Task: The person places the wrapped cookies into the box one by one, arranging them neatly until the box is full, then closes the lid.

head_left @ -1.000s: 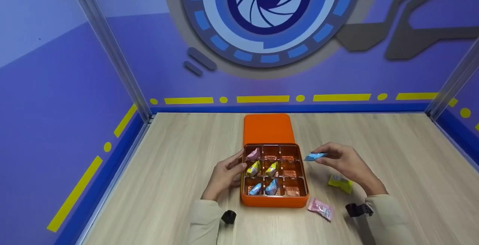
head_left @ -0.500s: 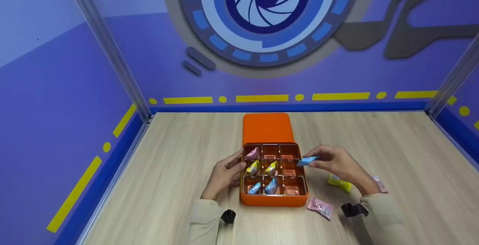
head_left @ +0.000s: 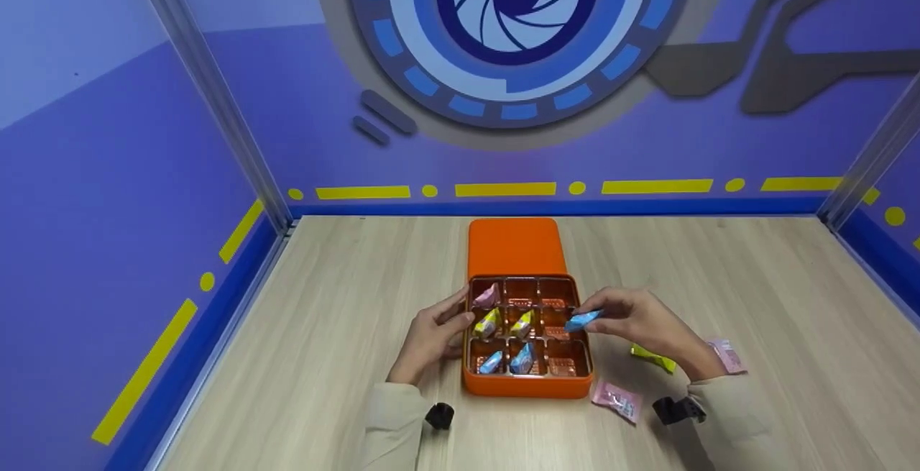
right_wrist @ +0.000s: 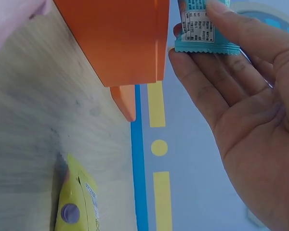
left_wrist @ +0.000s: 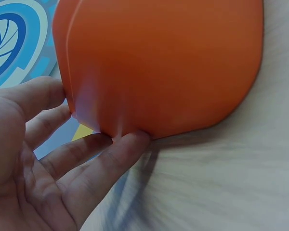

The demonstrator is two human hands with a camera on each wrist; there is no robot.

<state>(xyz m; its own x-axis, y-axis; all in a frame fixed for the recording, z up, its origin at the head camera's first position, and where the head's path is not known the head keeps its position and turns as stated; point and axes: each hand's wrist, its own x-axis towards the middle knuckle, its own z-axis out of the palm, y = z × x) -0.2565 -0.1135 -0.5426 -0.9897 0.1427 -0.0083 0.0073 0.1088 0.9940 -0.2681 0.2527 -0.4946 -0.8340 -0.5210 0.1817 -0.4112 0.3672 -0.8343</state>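
Observation:
An orange box (head_left: 528, 386) with a divided tray of compartments stands on the table. My left hand (head_left: 431, 334) rests against its left side, fingertips on the wall and thumb at the rim. My right hand (head_left: 643, 320) pinches a blue wrapped candy (head_left: 582, 321) over the box's right rim, beside the middle-row right compartment. Inside, a pink candy (head_left: 487, 296) sits back left. Yellow candies (head_left: 487, 323) lie in the left and centre of the middle row, blue candies (head_left: 522, 359) in the left and centre of the front row. The right column's compartments are bare.
An orange lid (head_left: 514, 247) lies directly behind the box. To the right are a pink candy (head_left: 617, 402), a yellow candy (head_left: 652, 358) partly under the right hand, and another pink candy (head_left: 728, 356) behind the right wrist. Printed blue-purple walls (head_left: 402, 162) enclose the table.
My right hand has carried the blue candy left and slightly toward the front, from beside the box to over its right rim. The left hand and the box have stayed in place.

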